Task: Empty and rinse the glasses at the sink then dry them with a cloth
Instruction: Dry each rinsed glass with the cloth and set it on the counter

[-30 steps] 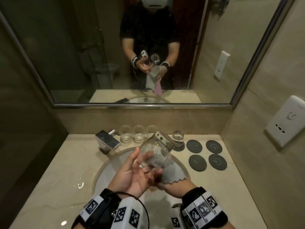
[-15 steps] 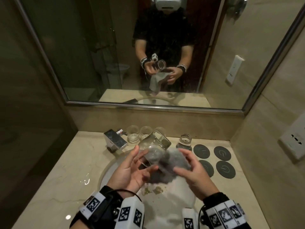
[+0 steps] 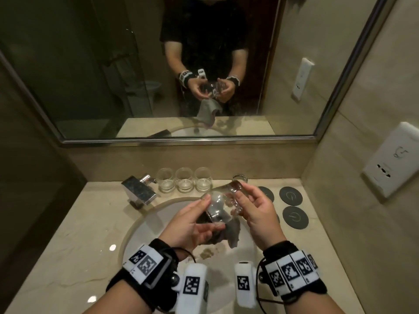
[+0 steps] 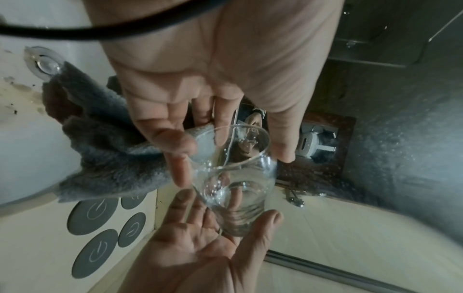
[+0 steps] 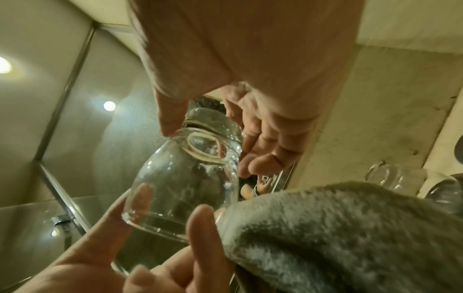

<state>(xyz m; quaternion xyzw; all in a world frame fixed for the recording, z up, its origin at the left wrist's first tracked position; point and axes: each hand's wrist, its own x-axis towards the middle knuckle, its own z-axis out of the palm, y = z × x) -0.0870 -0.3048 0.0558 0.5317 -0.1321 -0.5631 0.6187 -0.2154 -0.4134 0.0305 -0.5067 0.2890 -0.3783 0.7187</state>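
I hold a clear glass (image 3: pixel 218 207) tilted on its side above the sink basin (image 3: pixel 158 220). My left hand (image 3: pixel 210 214) pinches its rim end and also keeps a grey cloth (image 3: pixel 230 234), which hangs below the glass. My right hand (image 3: pixel 240 196) grips the thick base end between thumb and fingers. In the left wrist view the cloth (image 4: pixel 105 158) is tucked under the left fingers beside the glass (image 4: pixel 235 188). In the right wrist view the glass (image 5: pixel 190 178) shows droplets, with the cloth (image 5: pixel 325 228) bunched at its rim side.
Three empty glasses (image 3: pixel 184 180) stand in a row at the back of the counter, right of the chrome faucet (image 3: pixel 139 191). Another glass (image 3: pixel 239 177) stands behind my right hand, near dark round coasters (image 3: pixel 291 195). Brown residue (image 3: pixel 206 252) lies in the basin. A mirror faces me.
My right hand has let go of the cloth and taken the glass by its base. The cloth now hangs from my left hand, and the glass lies flatter.
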